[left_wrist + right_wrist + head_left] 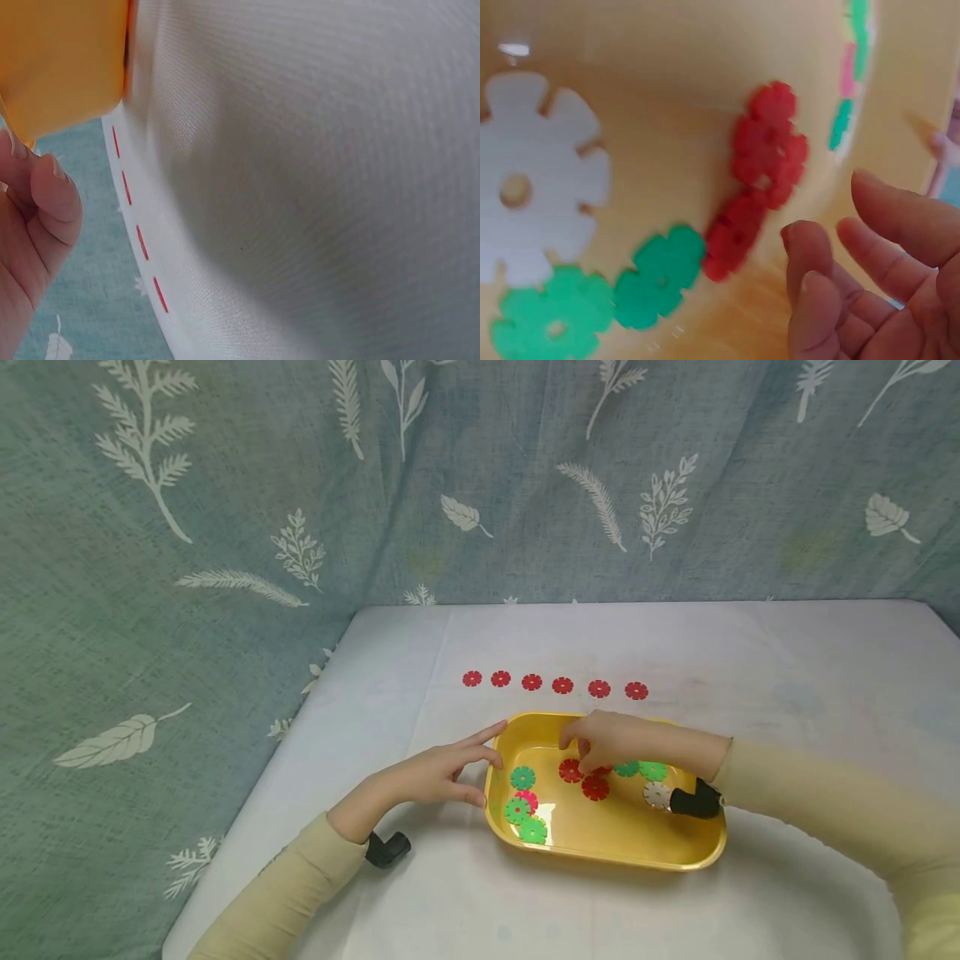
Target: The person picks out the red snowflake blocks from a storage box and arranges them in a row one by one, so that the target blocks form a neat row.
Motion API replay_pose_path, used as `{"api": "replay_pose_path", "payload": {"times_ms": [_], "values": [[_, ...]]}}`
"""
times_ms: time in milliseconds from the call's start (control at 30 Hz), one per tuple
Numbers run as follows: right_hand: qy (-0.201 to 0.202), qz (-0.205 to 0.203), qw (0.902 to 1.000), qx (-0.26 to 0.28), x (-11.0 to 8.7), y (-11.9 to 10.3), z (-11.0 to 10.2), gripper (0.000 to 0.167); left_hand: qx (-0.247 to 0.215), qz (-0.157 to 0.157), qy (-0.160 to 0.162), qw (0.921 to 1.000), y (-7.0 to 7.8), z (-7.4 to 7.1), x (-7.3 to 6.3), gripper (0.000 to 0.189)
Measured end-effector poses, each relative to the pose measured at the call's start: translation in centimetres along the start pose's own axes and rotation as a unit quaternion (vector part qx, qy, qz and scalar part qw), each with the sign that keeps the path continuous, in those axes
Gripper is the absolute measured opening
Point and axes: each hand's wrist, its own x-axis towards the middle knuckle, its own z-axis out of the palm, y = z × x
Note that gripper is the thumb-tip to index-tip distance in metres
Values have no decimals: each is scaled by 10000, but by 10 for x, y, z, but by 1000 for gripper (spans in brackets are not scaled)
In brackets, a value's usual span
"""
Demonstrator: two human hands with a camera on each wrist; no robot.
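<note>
My left hand (442, 774) rests its spread fingertips on the left rim of a yellow tray (615, 843), thumb near the outer wall. Inside the tray, my right hand (611, 739) reaches down with bent fingers at the red notched plastic discs (596, 788). In the right wrist view a gap separates the right hand's fingertips (808, 244) from the red discs (771, 139), and nothing is held. Close to these lie a dark green disc (660, 276), a light green disc (555, 319) and a white disc (551, 165).
Several red discs (532, 682) form a row on the white table (420, 893) behind the tray. At the tray's left end are green discs (533, 831) and a pink disc (529, 797). A patterned curtain (510, 485) hangs behind the table and along its left side.
</note>
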Motion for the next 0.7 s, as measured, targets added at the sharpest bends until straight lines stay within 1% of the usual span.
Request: {"api": "replay_pose_path", "payload": {"times_ms": [100,233,300,533,600,700], "values": [[10,37,9994,-356,3,0,7,34,-13,-11,-6,10000,0,1,0,47],[132,-99,9962,-857,6,0,13,33,-11,-34,3,10000,0,1,0,46],[196,-154,9947,-996,7,0,16,30,-19,-43,10,10000,0,1,-1,45],[285,-132,9941,-1037,11,1,21,21,-7,-47,12,10000,1,0,-1,45],[320,-50,9941,-1033,11,1,22,20,18,-39,11,10000,0,0,-1,46],[367,180,9937,-1045,11,-1,23,19,50,-8,4,10000,0,0,0,46]]}}
